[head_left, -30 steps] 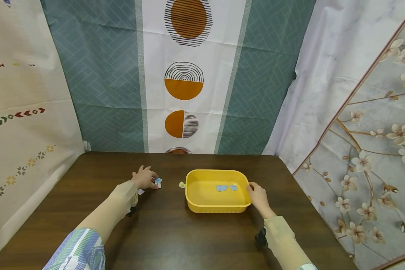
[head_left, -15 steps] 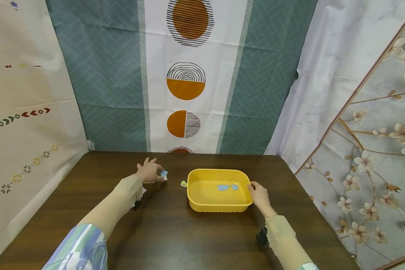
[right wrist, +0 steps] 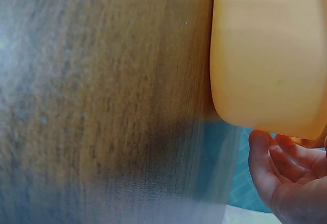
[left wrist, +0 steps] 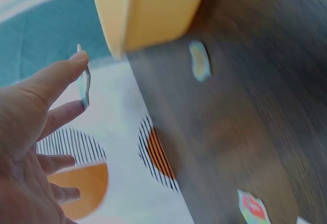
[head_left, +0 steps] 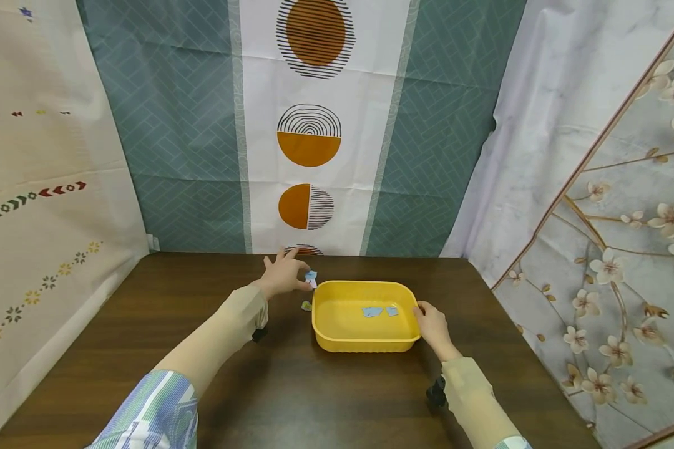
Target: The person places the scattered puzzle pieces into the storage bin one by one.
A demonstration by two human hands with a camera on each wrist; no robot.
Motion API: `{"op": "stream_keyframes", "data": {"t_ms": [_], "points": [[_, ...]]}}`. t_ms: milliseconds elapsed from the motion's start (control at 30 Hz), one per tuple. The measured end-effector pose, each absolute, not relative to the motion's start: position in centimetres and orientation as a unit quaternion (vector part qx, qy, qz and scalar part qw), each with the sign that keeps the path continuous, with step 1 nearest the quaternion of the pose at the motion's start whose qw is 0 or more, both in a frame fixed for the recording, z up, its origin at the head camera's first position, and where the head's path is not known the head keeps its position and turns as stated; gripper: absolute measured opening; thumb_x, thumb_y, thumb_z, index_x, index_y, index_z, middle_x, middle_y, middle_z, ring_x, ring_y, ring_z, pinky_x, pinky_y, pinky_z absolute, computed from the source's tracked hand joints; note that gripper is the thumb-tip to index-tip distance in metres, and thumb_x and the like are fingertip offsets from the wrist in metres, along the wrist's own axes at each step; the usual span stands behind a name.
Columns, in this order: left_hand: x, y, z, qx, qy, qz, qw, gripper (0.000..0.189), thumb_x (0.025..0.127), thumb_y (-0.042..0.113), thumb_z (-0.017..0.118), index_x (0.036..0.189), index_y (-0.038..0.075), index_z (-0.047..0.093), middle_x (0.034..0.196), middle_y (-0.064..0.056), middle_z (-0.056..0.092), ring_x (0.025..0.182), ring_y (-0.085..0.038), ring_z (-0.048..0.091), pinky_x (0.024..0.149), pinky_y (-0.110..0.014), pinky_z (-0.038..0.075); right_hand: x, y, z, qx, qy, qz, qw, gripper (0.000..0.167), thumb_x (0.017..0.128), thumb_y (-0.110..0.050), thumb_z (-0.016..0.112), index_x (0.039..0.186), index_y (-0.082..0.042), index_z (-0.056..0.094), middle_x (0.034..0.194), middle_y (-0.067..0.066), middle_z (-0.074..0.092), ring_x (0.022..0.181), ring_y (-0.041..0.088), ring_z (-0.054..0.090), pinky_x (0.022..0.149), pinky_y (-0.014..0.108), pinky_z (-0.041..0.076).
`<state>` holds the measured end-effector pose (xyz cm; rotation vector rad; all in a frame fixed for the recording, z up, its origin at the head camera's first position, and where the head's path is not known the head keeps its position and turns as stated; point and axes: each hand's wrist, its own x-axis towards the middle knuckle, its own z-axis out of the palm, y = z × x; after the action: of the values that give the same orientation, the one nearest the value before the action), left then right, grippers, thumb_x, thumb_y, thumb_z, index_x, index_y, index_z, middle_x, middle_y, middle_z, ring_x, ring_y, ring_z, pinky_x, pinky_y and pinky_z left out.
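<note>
My left hand (head_left: 283, 274) pinches a light-blue and white paper scrap (head_left: 311, 279) between thumb and index finger, just off the back left corner of a yellow plastic basin (head_left: 365, 347). In the left wrist view the held scrap (left wrist: 84, 83) is seen nearly edge-on, with the other fingers spread below. My right hand (head_left: 434, 324) holds the basin's right end; the right wrist view shows its fingers (right wrist: 259, 145) at the rim. Two blue-grey scraps, a larger one (head_left: 372, 312) and a smaller one (head_left: 392, 311), lie on the basin floor.
A small yellow-green scrap (head_left: 306, 305) lies on the dark wooden table (head_left: 337, 393) close to the basin's left side. In the left wrist view, a scrap with red print (left wrist: 253, 207) and a white corner (left wrist: 302, 220) show lower right. Patterned cloths (head_left: 174, 125) surround the table.
My left hand has lifted the blue and white scrap and carried it right, from the left of the table to the basin's corner. The right hand and basin stay in place.
</note>
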<state>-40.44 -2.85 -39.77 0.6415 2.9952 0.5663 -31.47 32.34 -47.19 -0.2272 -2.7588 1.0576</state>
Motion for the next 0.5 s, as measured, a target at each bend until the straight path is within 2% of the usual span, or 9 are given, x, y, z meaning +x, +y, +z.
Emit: {"op": "stream_keyframes", "data": {"t_ms": [167,500], "points": [[-39.6,0.0,-39.4,0.220,0.959,0.180,0.021,0.051,0.083,0.039,0.077,0.128,0.015,0.066,0.162,-0.016,0.022,0.149,-0.048,0.003,0.107,-0.078,0.006,-31.4,32.6,-47.3,-0.075,-0.925,0.363,0.088,0.040,0.104,-0.019,0.043,0.130,0.010,0.054,0.123,0.029,0.062,0.096,0.035,0.065,0.082,0.047,0.054],[-38.8,4.3,-40.1,0.250,0.955,0.157,0.033,0.046,0.082,0.040,0.078,0.121,0.018,0.070,0.160,-0.015,0.026,0.149,-0.047,0.006,0.108,-0.077,0.010,-31.3,32.8,-47.3,-0.068,-0.923,0.366,0.095,0.039,0.103,-0.017,0.044,0.129,0.011,0.054,0.120,0.029,0.062,0.092,0.034,0.065,0.079,0.045,0.055]]}}
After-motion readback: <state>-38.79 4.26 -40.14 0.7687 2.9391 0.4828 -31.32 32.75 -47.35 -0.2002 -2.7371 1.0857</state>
